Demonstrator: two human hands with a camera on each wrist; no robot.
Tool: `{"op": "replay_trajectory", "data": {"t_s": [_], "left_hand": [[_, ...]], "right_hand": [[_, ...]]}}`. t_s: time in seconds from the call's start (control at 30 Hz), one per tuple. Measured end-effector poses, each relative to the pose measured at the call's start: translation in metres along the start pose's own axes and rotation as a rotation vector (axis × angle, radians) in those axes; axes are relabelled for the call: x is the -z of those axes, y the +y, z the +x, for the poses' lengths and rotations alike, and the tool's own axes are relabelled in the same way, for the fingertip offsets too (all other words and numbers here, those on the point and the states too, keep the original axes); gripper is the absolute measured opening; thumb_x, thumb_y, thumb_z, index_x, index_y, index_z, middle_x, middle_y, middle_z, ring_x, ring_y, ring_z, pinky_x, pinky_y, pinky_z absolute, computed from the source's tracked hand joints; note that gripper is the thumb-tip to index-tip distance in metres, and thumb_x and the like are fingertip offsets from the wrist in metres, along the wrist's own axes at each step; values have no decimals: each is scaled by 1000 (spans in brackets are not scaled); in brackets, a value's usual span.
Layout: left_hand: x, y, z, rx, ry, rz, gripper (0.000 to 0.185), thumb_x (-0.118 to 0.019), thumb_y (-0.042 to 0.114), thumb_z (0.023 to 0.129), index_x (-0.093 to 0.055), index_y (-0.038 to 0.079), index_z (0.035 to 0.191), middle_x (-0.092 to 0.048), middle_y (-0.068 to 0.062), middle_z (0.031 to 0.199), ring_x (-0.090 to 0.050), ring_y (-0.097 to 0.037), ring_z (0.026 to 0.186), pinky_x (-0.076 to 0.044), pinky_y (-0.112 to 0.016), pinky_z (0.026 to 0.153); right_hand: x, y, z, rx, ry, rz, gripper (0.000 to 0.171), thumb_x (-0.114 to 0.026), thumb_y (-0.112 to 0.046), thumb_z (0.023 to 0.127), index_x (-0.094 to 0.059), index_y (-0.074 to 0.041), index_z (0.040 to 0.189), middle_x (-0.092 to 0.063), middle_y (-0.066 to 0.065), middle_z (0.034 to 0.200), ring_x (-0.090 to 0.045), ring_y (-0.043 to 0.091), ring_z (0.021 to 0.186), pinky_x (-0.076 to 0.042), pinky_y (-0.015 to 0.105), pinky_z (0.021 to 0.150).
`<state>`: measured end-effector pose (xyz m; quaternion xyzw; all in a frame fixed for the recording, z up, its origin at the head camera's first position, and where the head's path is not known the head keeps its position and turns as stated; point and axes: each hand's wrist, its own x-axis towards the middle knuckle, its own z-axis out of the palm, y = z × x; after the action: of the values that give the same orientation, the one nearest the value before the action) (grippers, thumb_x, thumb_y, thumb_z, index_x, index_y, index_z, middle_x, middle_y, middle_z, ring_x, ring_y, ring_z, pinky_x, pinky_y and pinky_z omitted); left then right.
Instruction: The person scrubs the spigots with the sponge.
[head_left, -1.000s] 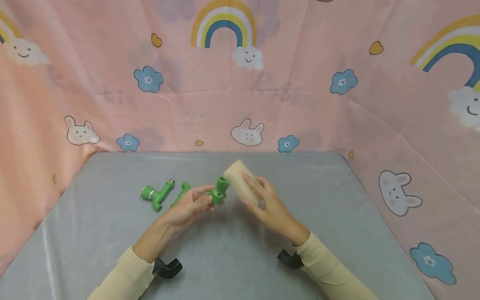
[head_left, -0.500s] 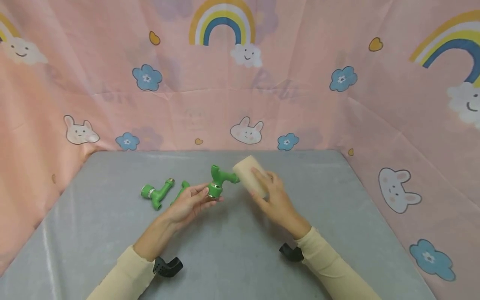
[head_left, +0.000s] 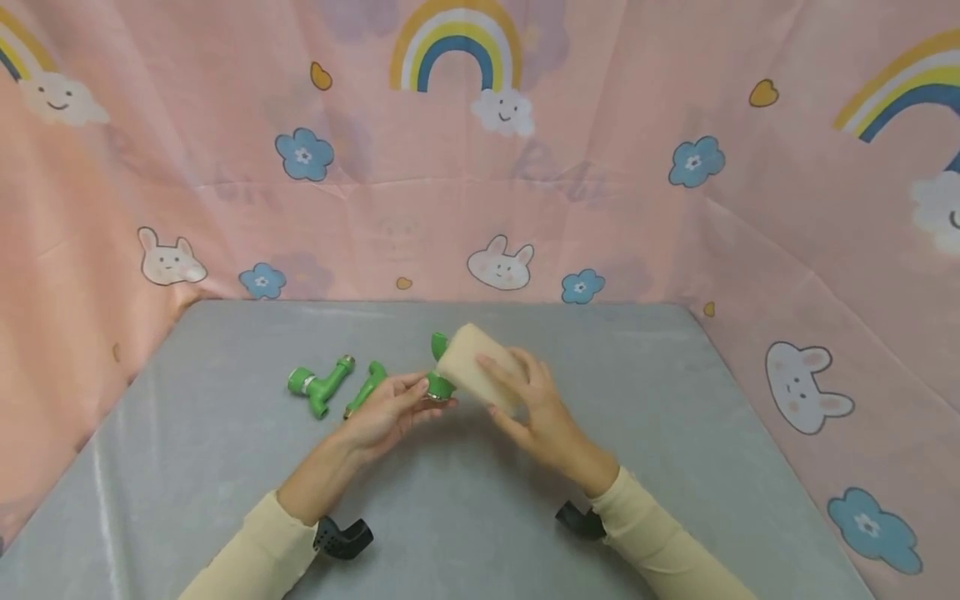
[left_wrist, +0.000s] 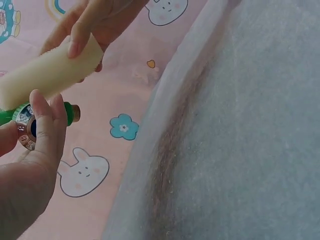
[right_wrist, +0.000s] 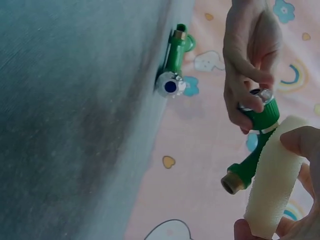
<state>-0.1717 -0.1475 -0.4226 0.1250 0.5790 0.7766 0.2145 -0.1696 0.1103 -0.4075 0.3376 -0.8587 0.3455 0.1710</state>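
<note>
A green tap (head_left: 437, 379) is held up over the middle of a grey worktop (head_left: 465, 517), pinched by its metal-capped end in the fingers of the left hand (head_left: 390, 408). From the right wrist view its brass threaded spout points down and away from that hand. The right hand (head_left: 536, 408) has its fingers and thumb wrapped round a cream sponge (head_left: 474, 367), a rounded block laid against the side of the tap, so that from above the sponge hides most of the green body. Both hands are raised off the worktop and close together.

Two more green taps (head_left: 333, 385) lie side by side on the worktop, just to the left of the left hand and apart from it. A pink cloth (head_left: 600, 183) printed with rainbows, rabbits and blue flowers hangs behind and to both sides. A dark mount (head_left: 341, 537) shows at each cream sleeve.

The step in hand looks like wiping the tap with the sponge. The next move, as I judge it, calls for the left hand to keep its pinch firm and turn the tap while the sponge slides along the body toward the spout.
</note>
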Motion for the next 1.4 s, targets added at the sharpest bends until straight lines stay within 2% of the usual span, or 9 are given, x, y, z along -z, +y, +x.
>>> {"op": "replay_trajectory", "data": {"t_s": [0.07,0.13,0.23,0.33,0.67,1.0,1.13,1.33,1.4], "left_hand": [[0,-1,-1,4,5,-15,53,-46,23,109,-38,-12,147,-73,2,120,-70,-9,108,-58,-18,92],[0,-1,-1,1,1,-36,44,-45,23,109,-49,-6,142,-75,4,114,-71,-8,106,-58,-18,91],[3,0,0,-11,-6,-72,32,-44,25,109,-63,5,127,-75,2,113,-71,-8,105,-58,-18,91],[6,3,1,-21,8,-98,28,-44,25,109,-67,12,117,-76,0,112,-71,-8,102,-59,-18,91],[11,11,0,-4,68,-142,31,-39,21,111,-58,2,127,-76,0,109,-71,-8,99,-59,-17,91],[15,11,-2,-39,75,-182,31,-37,21,111,-65,9,116,-75,0,108,-71,-7,99,-58,-17,92],[16,14,-4,-29,81,-190,32,-37,21,111,-61,3,123,-75,-1,109,-71,-8,101,-58,-17,94],[14,18,-4,-11,90,-210,42,-33,21,112,-44,-8,140,-73,0,114,-70,-8,103,-57,-18,96],[14,18,-4,-15,83,-214,41,-33,23,112,-46,-5,138,-72,0,116,-70,-8,103,-57,-18,96]], "right_hand": [[-1,1,-1,-7,-5,-12,60,-74,-15,91,-54,-19,147,-45,27,144,-46,43,123,-54,51,86],[-2,3,-3,-13,-4,-26,60,-75,-13,90,-55,-18,146,-46,29,143,-47,44,121,-55,52,85],[-2,8,-2,-29,4,-47,61,-76,-11,89,-56,-19,145,-46,29,141,-48,45,119,-55,55,84],[-1,13,0,-54,5,-60,61,-77,-11,89,-56,-20,145,-46,29,141,-47,47,120,-55,59,86],[2,25,5,-99,10,-45,61,-77,-7,87,-58,-19,144,-46,30,142,-45,48,122,-56,59,84],[6,33,4,-163,-22,-53,62,-74,-9,88,-56,-21,146,-43,29,146,-42,48,129,-55,60,88],[7,35,5,-169,-30,-46,61,-74,-10,89,-55,-20,147,-42,30,146,-42,50,129,-54,62,89],[14,40,5,-227,-22,-76,60,-71,-10,90,-54,-21,147,-41,30,147,-41,50,129,-53,62,88],[17,42,4,-241,-17,-61,60,-71,-11,91,-53,-20,148,-40,30,148,-39,50,130,-52,63,89]]}}
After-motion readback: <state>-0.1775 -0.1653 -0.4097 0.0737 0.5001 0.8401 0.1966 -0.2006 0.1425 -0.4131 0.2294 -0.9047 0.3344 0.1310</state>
